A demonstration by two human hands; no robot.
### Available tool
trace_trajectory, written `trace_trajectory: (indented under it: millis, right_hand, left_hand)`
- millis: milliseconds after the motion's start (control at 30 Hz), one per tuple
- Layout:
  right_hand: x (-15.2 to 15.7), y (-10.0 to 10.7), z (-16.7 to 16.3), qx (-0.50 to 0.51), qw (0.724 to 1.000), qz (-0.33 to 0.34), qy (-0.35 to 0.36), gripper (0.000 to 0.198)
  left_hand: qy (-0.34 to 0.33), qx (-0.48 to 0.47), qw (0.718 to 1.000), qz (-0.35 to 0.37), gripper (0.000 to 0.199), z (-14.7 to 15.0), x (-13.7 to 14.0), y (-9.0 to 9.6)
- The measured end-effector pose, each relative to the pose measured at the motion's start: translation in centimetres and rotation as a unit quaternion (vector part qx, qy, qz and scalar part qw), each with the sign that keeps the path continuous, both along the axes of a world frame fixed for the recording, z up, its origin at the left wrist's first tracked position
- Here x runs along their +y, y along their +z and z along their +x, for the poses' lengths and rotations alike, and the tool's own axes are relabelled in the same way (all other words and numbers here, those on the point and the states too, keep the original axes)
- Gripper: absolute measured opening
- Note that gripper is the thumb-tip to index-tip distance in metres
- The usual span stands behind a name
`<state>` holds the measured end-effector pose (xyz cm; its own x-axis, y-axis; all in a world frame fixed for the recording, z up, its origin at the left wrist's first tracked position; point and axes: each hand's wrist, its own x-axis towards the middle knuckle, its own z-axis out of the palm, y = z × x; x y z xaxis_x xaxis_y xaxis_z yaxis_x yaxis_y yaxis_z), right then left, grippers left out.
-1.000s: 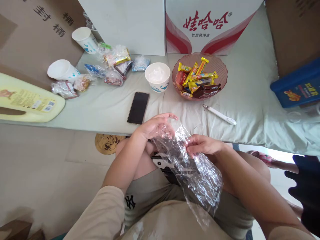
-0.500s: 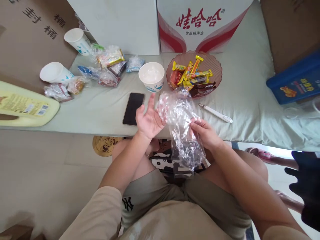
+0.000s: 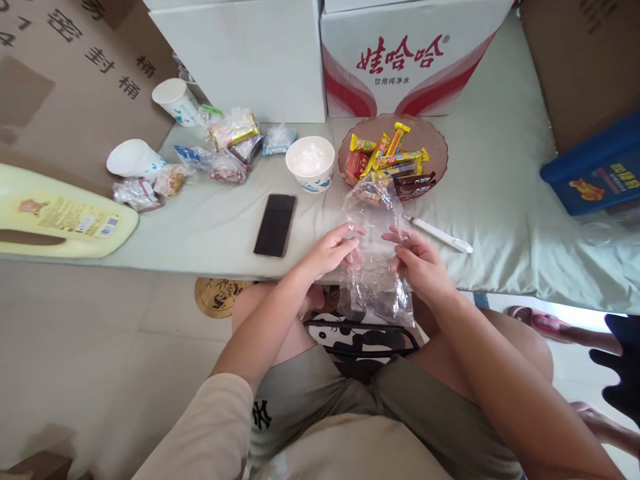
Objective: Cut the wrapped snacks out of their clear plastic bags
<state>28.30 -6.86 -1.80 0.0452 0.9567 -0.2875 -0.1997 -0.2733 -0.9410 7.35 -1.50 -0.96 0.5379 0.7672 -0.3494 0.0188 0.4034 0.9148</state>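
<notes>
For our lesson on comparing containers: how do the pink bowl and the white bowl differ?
The pink bowl is wider than the white bowl. The pink bowl is translucent and ridged; the white bowl is opaque with blue print. The pink bowl holds wrapped snacks; the white bowl holds what looks like crumpled clear plastic. Both stand upright on the green cloth.

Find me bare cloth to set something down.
Free: right, between pink bowl and blue container; front left, between yellow jug and phone. Crowded: back left, around paper cups and wrapped snacks; front centre, around the clear bag.
</notes>
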Motion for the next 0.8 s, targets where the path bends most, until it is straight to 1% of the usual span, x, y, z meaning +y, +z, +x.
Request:
trace_trajectory:
  millis: [67,100,200,233,333,400,433,533,600,700,767,800]
  right_hand:
    - [-0.2,0.0,-0.3,0.019,1.0,0.018,0.0,0.045]
    - [-0.3,0.0,-0.4,0.032,0.999,0.031,-0.003,0.042]
    - [-0.5,0.1,-0.7,0.057,0.996,0.07,-0.012,0.019]
    - [-0.5,0.1,-0.8,0.056,0.995,0.079,-0.013,0.017]
    - [-0.2,0.1,-0.6,0.037,0.995,0.091,-0.018,0.025]
    - [0.1,0.0,-0.3,0.016,0.995,0.094,-0.034,0.027]
    - [0.2,0.0,-0.2,0.003,0.994,0.098,-0.047,0.029]
    - [0.2,0.2,0.3,-0.033,0.989,0.118,-0.084,0.035]
    - [0.1,0.3,0.6,-0.042,0.986,0.131,-0.093,0.033]
    - [0.0,0.1,1.1,-0.032,0.989,0.119,-0.086,0.024]
    - [0.2,-0.1,1.4,-0.008,0.991,0.101,-0.088,0.019]
    - [0.3,-0.2,1.5,0.011,0.992,0.092,-0.088,0.02]
  left_hand:
    - [0.007,-0.009,1.0,0.015,0.042,-0.4,-0.1,0.3]
    - [0.019,-0.027,0.999,0.014,0.043,-0.5,-0.2,0.4]
    - [0.055,-0.115,0.992,-0.018,0.043,-0.8,-0.5,0.7]
    - [0.052,-0.141,0.988,-0.036,0.043,-0.9,-0.6,0.7]
    - [0.01,-0.166,0.983,-0.079,0.041,-1.0,-0.6,0.6]
    - [-0.008,-0.157,0.984,-0.081,0.038,-1.0,-0.5,0.4]
    - [-0.005,-0.153,0.985,-0.074,0.036,-1.0,-0.5,0.3]
    - [0.012,-0.157,0.986,-0.052,0.03,-0.9,-0.4,0.2]
    - [0.017,-0.143,0.989,-0.018,0.029,-0.9,-0.4,0.3]
    - [0.052,-0.057,0.993,0.086,0.034,-1.0,-0.4,0.5]
    - [0.081,0.006,0.986,0.145,0.033,-1.1,-0.4,0.5]
    - [0.087,0.026,0.983,0.162,0.03,-1.2,-0.3,0.5]
